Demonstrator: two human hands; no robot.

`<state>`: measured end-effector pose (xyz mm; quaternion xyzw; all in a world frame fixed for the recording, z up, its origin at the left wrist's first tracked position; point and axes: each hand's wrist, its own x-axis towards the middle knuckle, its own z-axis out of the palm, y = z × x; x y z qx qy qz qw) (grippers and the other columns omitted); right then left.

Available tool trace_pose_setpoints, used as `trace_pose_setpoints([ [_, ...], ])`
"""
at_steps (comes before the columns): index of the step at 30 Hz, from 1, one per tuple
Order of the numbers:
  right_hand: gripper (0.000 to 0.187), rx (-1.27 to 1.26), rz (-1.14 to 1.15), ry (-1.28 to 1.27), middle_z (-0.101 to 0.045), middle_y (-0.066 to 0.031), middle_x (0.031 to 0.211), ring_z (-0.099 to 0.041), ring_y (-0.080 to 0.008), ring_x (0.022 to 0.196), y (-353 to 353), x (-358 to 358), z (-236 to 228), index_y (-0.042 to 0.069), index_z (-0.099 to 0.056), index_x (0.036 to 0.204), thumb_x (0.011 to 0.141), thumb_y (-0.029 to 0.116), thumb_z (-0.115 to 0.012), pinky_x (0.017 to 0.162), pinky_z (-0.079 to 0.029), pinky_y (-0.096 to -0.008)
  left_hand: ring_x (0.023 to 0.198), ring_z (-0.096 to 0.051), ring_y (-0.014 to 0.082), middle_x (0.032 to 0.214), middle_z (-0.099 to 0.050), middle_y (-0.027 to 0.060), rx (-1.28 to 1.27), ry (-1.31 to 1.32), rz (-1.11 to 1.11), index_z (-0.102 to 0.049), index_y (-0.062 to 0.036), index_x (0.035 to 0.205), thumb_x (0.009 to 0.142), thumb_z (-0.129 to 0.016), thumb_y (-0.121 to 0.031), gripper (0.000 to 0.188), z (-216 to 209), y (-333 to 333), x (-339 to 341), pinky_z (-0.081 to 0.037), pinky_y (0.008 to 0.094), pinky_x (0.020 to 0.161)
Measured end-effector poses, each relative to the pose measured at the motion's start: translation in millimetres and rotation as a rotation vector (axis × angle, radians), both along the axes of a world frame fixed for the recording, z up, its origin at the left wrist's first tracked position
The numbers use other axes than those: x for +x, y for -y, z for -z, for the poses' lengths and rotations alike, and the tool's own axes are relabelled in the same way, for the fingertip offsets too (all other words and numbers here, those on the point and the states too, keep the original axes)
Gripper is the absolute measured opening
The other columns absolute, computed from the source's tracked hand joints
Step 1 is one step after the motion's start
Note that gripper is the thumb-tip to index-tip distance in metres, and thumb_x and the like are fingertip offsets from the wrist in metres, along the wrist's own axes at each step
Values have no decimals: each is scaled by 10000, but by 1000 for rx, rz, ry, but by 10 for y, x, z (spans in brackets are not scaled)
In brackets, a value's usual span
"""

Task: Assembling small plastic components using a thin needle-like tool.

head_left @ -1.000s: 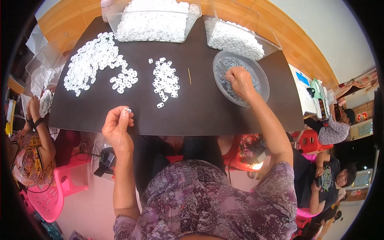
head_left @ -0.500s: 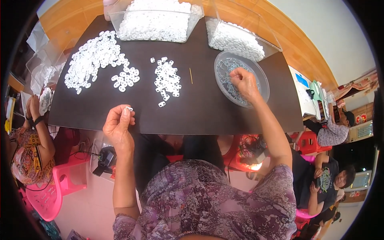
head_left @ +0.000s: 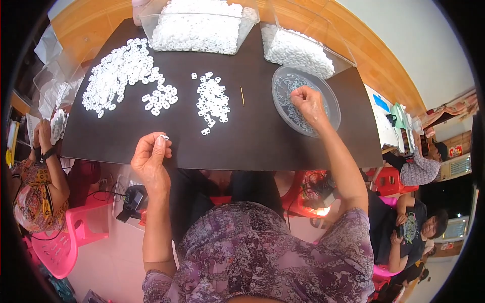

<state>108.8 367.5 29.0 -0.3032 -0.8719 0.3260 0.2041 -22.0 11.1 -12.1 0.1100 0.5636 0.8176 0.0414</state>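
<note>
Between the thumb and fingers of my left hand (head_left: 151,159) is a small white plastic piece (head_left: 164,137), held above the table's front edge. My right hand (head_left: 309,105) is over a round clear tub (head_left: 332,123) of small grey metal pins (head_left: 289,83); its fingers are pinched together, and whatever they hold is too small to make out. Left of the tub lies a thin yellow stick (head_left: 242,96). A pile of small white square-ended pieces (head_left: 212,98) sits mid-table. Further left are a small group of oval white pieces (head_left: 160,99) and a larger pile of them (head_left: 118,70).
At the back of the dark table (head_left: 202,151) stand two clear bins, one (head_left: 197,30) in the middle and one (head_left: 298,48) at right, both holding white pieces. A person (head_left: 43,187) sits at left by a pink chair (head_left: 76,227). Other people (head_left: 411,217) sit at right.
The right hand's fingers have drawn closer together over the tub. The left hand keeps its hold on the white piece, almost still.
</note>
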Motion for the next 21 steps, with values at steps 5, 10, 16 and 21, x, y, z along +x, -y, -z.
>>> trace_pose_setpoints([
  [5, 80, 24, -30, 7, -558, 5, 686, -485, -71, 633, 30, -20, -40, 3, -620, 814, 763, 63, -610, 577, -402, -230, 662, -560, 83, 799, -617, 37, 2, 2, -3, -625, 9, 883, 859, -622, -67, 79, 12, 11, 3, -434, 198, 558],
  [10, 73, -30, -59, -34, -570, 0, 705, -496, -75, 648, -64, -17, 27, 3, -621, 795, 737, 42, -601, 590, -413, -236, 674, -565, 84, 805, -618, 38, 2, -4, 3, -626, 9, 886, 860, -621, -65, 78, 9, 6, 3, -433, 196, 562],
  [16, 111, -79, -14, -68, -562, 5, 702, -492, -64, 630, -51, -80, 32, -7, -612, 840, 739, 40, -606, 575, -410, -220, 667, -564, 83, 797, -618, 35, -2, -8, -4, -626, 7, 889, 858, -625, -68, 81, 13, 5, 3, -434, 196, 559],
  [21, 161, -74, -14, -82, -548, 15, 689, -477, -51, 618, 13, -133, -44, -7, -603, 901, 750, 47, -605, 558, -394, -209, 664, -563, 82, 790, -618, 35, 1, -18, -6, -626, 8, 891, 859, -626, -72, 86, 18, 6, 6, -436, 197, 561],
])
